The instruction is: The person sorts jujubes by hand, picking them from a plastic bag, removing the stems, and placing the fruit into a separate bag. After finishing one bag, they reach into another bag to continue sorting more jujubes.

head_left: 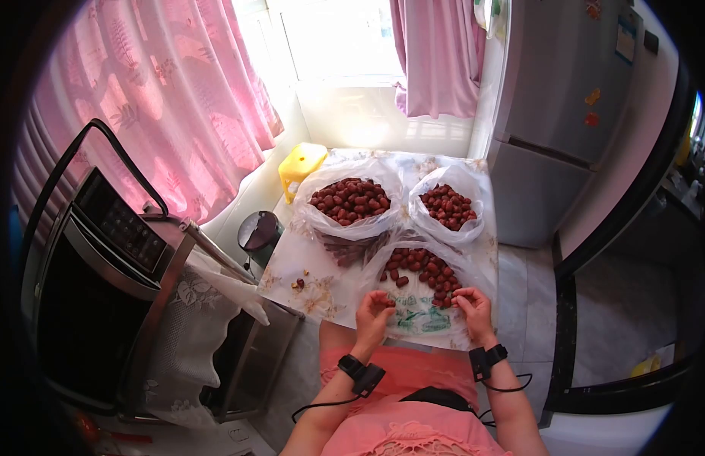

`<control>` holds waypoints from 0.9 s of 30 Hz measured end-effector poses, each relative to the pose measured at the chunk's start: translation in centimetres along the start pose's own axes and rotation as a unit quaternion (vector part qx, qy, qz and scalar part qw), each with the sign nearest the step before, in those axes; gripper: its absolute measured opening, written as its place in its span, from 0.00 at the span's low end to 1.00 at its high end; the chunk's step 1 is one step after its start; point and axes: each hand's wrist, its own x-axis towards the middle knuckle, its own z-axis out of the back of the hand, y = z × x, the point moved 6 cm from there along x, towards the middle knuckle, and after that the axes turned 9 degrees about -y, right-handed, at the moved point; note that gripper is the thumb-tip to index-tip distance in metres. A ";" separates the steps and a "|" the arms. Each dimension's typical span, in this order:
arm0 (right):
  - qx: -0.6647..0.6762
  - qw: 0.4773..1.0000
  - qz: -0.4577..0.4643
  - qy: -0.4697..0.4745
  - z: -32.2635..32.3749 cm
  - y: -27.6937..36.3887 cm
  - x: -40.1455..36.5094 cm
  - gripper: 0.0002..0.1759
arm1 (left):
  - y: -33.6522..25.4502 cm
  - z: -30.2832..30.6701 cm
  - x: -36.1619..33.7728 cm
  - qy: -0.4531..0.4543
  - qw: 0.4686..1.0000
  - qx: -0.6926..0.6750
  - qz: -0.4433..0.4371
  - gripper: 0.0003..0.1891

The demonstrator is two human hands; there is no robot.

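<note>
Red dates lie in a loose pile on a spread-open clear plastic bag with green print, at the near side of the table. My left hand is at the bag's near left, its fingers closed around what looks like a single red date. At the pile's near right edge, my right hand has thumb and fingertips pinched together; dates beside them hide what they hold. Behind stand two more plastic bags of dates, a large one on the left and a smaller one on the right.
Small scraps and a date lie on the patterned table at left. A yellow container and a dark bin stand beyond the left edge. A microwave is at far left, a grey fridge at right.
</note>
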 end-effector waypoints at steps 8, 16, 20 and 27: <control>-0.147 0.983 0.091 0.053 -2.1 1.8 -0.8 0.06 | 0.4 0.2 0.2 0.029 0.999 0.034 0.012 0.11; -0.205 0.947 0.190 0.158 -8.3 5.4 -3.2 0.15 | -1.3 -2.5 -0.7 0.079 0.997 0.001 0.015 0.11; -0.193 0.944 0.187 0.192 -9.8 4.5 -3.5 0.17 | -0.6 -3.2 -1.6 0.109 0.992 -0.010 0.058 0.13; -0.206 0.957 0.142 0.148 -8.5 3.5 -3.4 0.13 | -3.5 -2.4 -0.9 0.044 0.978 0.188 -0.076 0.14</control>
